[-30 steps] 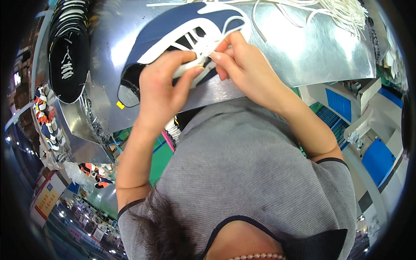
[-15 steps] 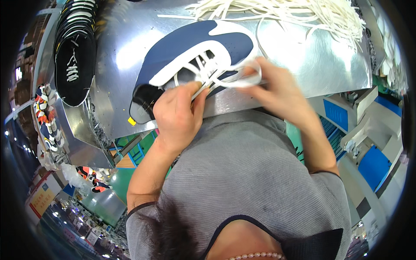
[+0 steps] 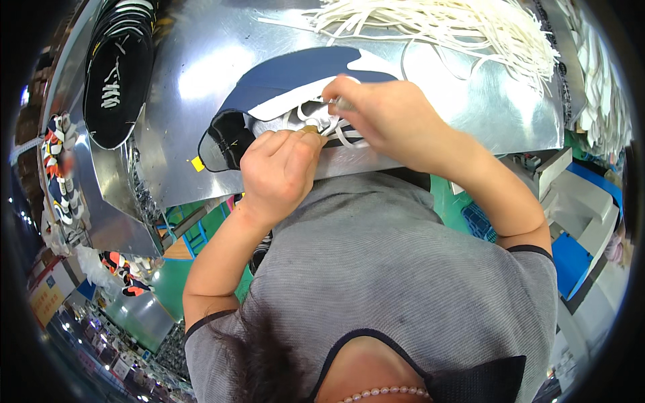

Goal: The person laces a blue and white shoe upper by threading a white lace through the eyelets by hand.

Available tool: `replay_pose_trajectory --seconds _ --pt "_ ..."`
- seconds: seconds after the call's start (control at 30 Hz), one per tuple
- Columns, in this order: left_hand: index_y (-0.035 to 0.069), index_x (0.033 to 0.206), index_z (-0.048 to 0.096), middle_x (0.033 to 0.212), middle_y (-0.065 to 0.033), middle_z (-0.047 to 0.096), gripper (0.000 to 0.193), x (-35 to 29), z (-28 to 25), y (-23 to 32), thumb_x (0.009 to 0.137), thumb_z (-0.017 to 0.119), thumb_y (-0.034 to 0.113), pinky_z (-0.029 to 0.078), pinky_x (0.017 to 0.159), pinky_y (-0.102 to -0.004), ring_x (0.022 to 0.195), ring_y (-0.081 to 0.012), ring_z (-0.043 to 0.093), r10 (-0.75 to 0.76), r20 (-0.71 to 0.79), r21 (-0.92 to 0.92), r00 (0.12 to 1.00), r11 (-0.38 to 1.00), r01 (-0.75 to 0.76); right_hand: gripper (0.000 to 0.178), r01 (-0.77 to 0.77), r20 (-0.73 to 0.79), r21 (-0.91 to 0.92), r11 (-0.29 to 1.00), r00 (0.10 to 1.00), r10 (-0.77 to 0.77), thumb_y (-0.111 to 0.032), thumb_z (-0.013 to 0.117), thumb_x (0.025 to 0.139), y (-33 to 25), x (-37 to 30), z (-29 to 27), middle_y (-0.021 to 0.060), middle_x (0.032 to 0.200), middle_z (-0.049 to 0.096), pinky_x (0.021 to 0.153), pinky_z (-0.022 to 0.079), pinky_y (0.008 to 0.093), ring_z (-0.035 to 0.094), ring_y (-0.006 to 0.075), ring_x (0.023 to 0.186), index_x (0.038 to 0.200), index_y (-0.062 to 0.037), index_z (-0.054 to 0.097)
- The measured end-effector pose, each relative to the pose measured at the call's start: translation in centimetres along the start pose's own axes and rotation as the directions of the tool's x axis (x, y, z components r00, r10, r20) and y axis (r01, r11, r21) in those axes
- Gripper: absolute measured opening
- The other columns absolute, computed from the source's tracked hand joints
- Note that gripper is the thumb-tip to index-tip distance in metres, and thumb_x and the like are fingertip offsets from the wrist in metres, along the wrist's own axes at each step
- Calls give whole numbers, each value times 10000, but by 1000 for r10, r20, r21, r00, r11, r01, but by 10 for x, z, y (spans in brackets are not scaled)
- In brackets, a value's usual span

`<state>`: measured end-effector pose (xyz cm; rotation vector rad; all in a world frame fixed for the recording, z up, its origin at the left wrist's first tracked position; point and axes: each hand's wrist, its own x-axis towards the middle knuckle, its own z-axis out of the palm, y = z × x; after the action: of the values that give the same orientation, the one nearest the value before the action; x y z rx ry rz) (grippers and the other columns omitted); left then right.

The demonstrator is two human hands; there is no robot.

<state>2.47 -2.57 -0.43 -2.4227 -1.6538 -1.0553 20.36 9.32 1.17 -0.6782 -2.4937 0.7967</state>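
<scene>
A navy and white shoe upper (image 3: 289, 74) lies on the metal table in front of me, its dark heel end toward the left. White shoelace (image 3: 327, 121) runs in loops across its eyelet opening. My left hand (image 3: 282, 171) is closed at the near edge of that opening, pinching the lace by the eyelets. Over the right part of the upper, my right hand (image 3: 396, 124) is closed with fingertips together on the lace at the far eyelet row. The back of this hand hides the toe part of the upper.
Loose white laces (image 3: 437, 30) lie heaped at the table's far right. A stack of black laced shoe uppers (image 3: 114, 94) stands at the left. Yellow tape (image 3: 197, 164) sticks out by the heel of the upper. The metal table (image 3: 181, 134) ends just before my body.
My right hand has moved left and inward from the upper's right side to the far eyelet row. The wide lace loop it held has been drawn in. My left hand stays near the eyelets.
</scene>
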Motion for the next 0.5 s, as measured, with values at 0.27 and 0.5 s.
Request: replay_pose_trajectory --seconds 0.27,0.5 --pt "54 891 611 778 -49 673 182 -3 9 5 739 704 19 434 540 -299 627 -175 613 127 -24 46 992 991 -126 146 -168 350 56 984 927 138 -141 699 864 9 11 -15 128 787 693 665 525 413 682 325 770 956 -51 630" --pt "55 949 574 795 -76 680 321 2 2 4 749 823 18 442 532 -343 597 -242 611 25 117 -124 993 992 -10 189 -370 244 514 774 928 282 -156 717 876 13 17 -22 71 899 726 758 545 318 698 181 849 1034 -56 688"
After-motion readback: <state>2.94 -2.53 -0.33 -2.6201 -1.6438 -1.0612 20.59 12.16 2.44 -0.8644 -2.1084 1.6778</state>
